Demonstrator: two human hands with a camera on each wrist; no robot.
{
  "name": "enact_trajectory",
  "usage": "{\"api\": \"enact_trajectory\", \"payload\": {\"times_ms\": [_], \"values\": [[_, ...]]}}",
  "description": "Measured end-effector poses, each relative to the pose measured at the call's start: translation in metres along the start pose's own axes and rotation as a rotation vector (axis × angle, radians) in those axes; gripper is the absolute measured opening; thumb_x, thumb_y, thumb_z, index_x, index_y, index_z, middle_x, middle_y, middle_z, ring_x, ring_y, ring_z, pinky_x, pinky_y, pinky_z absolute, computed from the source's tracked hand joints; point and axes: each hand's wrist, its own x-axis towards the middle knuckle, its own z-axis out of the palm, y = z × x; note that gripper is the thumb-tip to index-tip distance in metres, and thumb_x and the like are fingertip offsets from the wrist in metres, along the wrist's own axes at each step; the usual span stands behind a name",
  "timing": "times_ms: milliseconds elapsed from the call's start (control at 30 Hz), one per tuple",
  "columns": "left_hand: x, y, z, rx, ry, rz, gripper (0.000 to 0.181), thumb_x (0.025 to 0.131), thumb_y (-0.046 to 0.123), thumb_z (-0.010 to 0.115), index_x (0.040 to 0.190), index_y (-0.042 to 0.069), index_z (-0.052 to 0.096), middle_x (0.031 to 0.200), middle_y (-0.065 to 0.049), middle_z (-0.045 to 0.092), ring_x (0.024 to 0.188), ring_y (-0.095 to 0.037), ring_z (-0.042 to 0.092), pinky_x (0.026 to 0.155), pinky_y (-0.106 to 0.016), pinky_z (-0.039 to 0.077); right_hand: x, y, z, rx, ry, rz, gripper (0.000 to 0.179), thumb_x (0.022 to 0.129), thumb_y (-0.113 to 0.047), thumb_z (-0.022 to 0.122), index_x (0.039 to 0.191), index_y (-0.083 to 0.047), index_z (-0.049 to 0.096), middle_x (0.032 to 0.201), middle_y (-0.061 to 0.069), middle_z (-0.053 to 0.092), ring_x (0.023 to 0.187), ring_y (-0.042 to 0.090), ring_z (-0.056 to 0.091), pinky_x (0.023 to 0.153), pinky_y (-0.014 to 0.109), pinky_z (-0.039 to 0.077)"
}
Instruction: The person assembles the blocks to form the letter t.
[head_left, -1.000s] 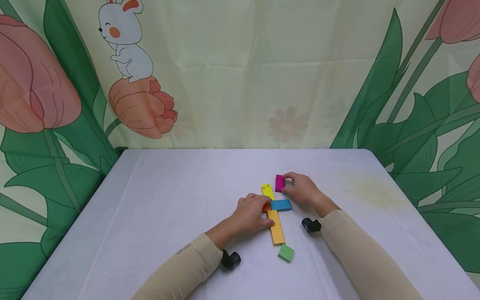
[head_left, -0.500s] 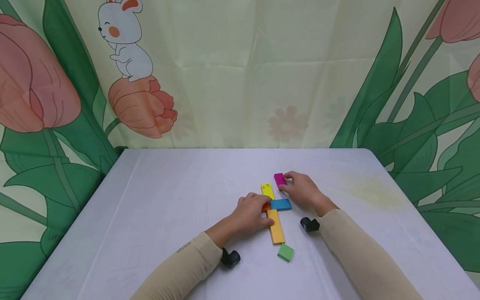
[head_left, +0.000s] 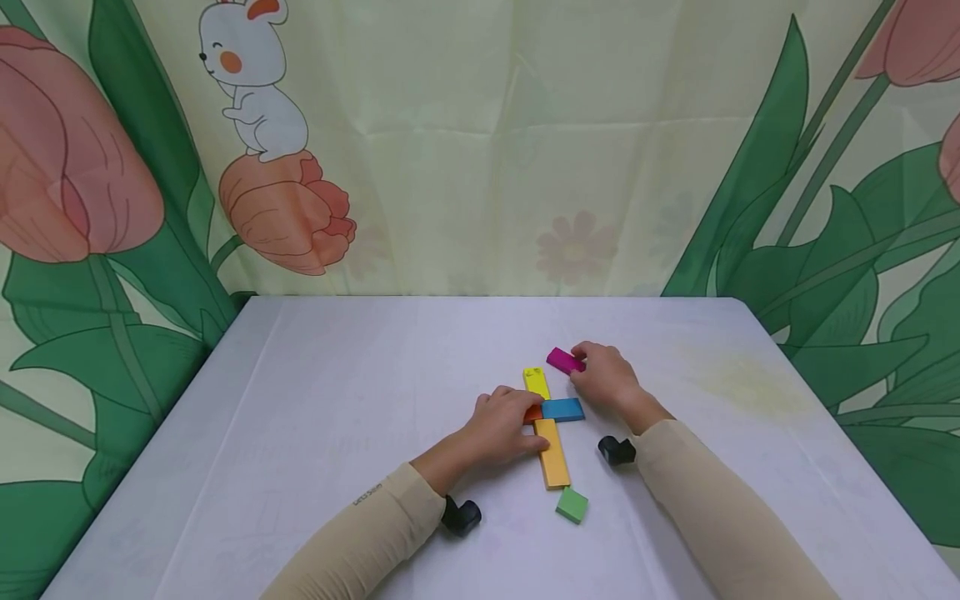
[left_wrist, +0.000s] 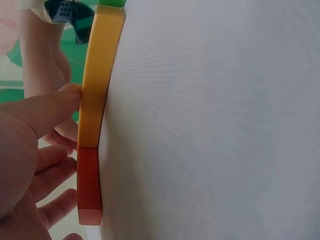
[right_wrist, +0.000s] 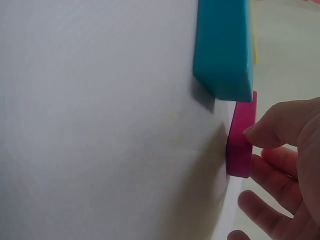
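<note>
My right hand (head_left: 606,375) pinches the right end of a magenta block (head_left: 564,360), which lies slanted behind the other blocks. In the right wrist view the thumb (right_wrist: 257,136) is on its upper face, with a finger at its end. My left hand (head_left: 501,427) rests on the joined blocks, thumb on the long orange block (head_left: 552,462) and fingertips over the red block (head_left: 532,414). A blue block (head_left: 562,409) extends right from the red one. Behind them is a yellow block (head_left: 536,381); at the near end of the orange block sits a tilted green block (head_left: 573,505).
The blocks lie on a white-covered table (head_left: 360,375). A printed curtain (head_left: 450,167) with tulips and a rabbit hangs behind it. Black wrist cameras (head_left: 461,517) protrude below the beige sleeves (head_left: 367,533).
My right hand has turned the magenta block from upright-lying to a slant, its right end now pointing toward the near right. The left hand and the other blocks have stayed in place.
</note>
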Motion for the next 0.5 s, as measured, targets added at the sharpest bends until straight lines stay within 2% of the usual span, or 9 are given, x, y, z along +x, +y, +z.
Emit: {"api": "enact_trajectory", "payload": {"times_ms": [133,267,500], "values": [[0.0000,0.0011,-0.0005,0.007,0.000,-0.004,0.068,0.082,0.043,0.081,0.141,0.017,0.057,0.133,0.001,0.059,0.127,-0.021,0.044,0.099,-0.044,0.039,0.0005,0.0038,-0.0006,0.002,0.014,0.001,0.060,0.088,-0.018,0.076,0.141,-0.004,0.051,0.129,0.020,0.057,0.112,0.035,0.055,0.089,0.046,0.054],[-0.0001,0.0014,-0.0010,0.011,0.003,-0.008,0.068,0.082,0.044,0.081,0.140,0.018,0.057,0.133,0.002,0.059,0.126,-0.021,0.045,0.100,-0.045,0.039,0.0006,0.0039,-0.0008,0.000,0.022,-0.009,0.055,0.089,-0.023,0.077,0.135,-0.003,0.055,0.125,0.018,0.060,0.111,0.034,0.056,0.091,0.045,0.053],[-0.0010,0.0016,-0.0016,0.015,0.004,-0.012,0.068,0.082,0.045,0.080,0.140,0.018,0.057,0.132,0.001,0.060,0.126,-0.021,0.045,0.100,-0.046,0.038,-0.0037,0.0038,-0.0050,-0.005,0.032,-0.011,0.050,0.088,-0.019,0.077,0.132,-0.003,0.059,0.120,0.018,0.062,0.108,0.034,0.056,0.090,0.044,0.054]]}}
